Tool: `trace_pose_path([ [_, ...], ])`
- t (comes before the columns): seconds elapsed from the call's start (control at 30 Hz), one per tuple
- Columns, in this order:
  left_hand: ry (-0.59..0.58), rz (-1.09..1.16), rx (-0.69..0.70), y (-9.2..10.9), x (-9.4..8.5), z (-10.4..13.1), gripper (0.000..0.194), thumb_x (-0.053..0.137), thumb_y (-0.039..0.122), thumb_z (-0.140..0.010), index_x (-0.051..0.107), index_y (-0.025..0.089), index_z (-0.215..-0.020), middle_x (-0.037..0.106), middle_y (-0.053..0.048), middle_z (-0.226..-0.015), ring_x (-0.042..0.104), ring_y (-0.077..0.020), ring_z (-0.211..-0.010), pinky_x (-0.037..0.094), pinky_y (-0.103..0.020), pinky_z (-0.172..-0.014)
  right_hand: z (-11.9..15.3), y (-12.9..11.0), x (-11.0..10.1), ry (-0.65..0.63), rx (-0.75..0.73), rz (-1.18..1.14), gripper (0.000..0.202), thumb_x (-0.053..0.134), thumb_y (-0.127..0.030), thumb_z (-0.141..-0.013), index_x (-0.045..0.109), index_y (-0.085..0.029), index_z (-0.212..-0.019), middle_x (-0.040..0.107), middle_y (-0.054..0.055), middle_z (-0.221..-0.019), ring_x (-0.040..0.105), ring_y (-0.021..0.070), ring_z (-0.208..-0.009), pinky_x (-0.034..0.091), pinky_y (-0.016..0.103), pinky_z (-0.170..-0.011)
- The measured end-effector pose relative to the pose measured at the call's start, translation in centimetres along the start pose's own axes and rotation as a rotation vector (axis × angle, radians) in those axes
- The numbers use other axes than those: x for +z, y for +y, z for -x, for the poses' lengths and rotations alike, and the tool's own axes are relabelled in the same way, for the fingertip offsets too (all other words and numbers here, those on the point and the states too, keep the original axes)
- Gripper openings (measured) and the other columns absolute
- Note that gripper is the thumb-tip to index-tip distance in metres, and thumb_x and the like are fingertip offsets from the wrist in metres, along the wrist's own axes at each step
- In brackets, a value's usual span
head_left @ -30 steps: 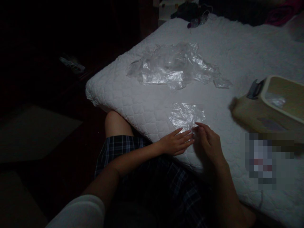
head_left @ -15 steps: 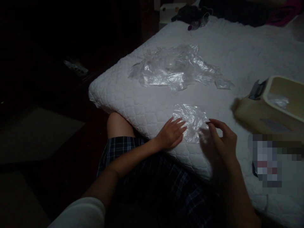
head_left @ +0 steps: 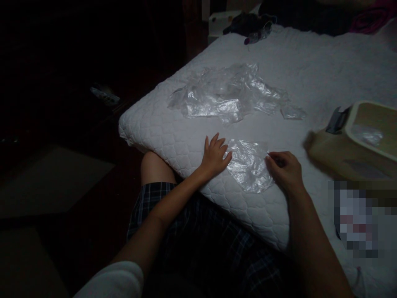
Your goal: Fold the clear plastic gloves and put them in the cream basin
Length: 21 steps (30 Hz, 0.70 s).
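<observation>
A crinkled clear plastic bag lies spread on the white quilted bed near its front edge. My left hand is at the bag's left side, fingers spread, with the thumb side over the bag's edge. At the bag's right edge, my right hand pinches the plastic between thumb and fingertips. Farther back on the bed lies a loose pile of similar clear bags, with a small one at its right end.
A beige bin lies at the right with some plastic inside. Near it is a blurred-out item. A bottle and dark cloth are at the far edge. The bed's left edge drops to a dark floor.
My left hand has moved left, from on the bag to its left side. My right hand has moved slightly left and closed on the bag's right edge.
</observation>
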<state>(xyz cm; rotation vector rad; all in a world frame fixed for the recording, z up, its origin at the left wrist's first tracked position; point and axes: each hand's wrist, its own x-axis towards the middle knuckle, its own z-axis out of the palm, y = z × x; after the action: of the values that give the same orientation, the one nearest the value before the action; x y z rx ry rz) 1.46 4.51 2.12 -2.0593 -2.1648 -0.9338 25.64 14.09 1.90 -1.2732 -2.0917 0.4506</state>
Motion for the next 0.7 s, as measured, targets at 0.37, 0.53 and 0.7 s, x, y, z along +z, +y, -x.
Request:
trace_pose_path([
  [0.37,0.036,0.131,-0.105,-0.1,1.8,-0.5,0.028,0.061,0.036,-0.086,0.060,0.020,-0.109,0.063,-0.008,-0.122,0.050,-0.0266,-0.129,0.018,-0.060,-0.118,0.3,-0.4,-0.4,-0.003,0.304,-0.290,0.023,0.069,-0.040,-0.068,0.067,-0.020,-0.080,0.066,0.002,-0.074,0.060,0.0186,-0.067,0.050,0.036,-0.068],
  [0.53,0.026,0.081,-0.105,0.1,1.8,-0.3,0.028,0.068,0.038,-0.082,0.064,0.021,-0.102,0.061,-0.007,-0.125,0.043,-0.0278,-0.134,0.016,-0.059,-0.119,0.3,-0.8,-0.8,0.042,0.354,-0.345,0.021,0.070,-0.037,-0.064,0.067,-0.021,-0.077,0.067,0.001,-0.072,0.060,0.0181,-0.066,0.050,0.034,-0.064],
  [0.7,0.034,0.145,-0.105,0.0,1.6,-0.4,0.019,0.071,0.034,-0.079,0.066,0.024,-0.095,0.064,-0.003,-0.120,0.044,-0.0245,-0.133,0.013,-0.056,-0.120,0.5,-0.1,-0.7,0.061,0.351,-0.424,0.022,0.074,-0.038,-0.064,0.068,-0.022,-0.078,0.067,0.001,-0.073,0.059,0.0170,-0.065,0.051,0.033,-0.064],
])
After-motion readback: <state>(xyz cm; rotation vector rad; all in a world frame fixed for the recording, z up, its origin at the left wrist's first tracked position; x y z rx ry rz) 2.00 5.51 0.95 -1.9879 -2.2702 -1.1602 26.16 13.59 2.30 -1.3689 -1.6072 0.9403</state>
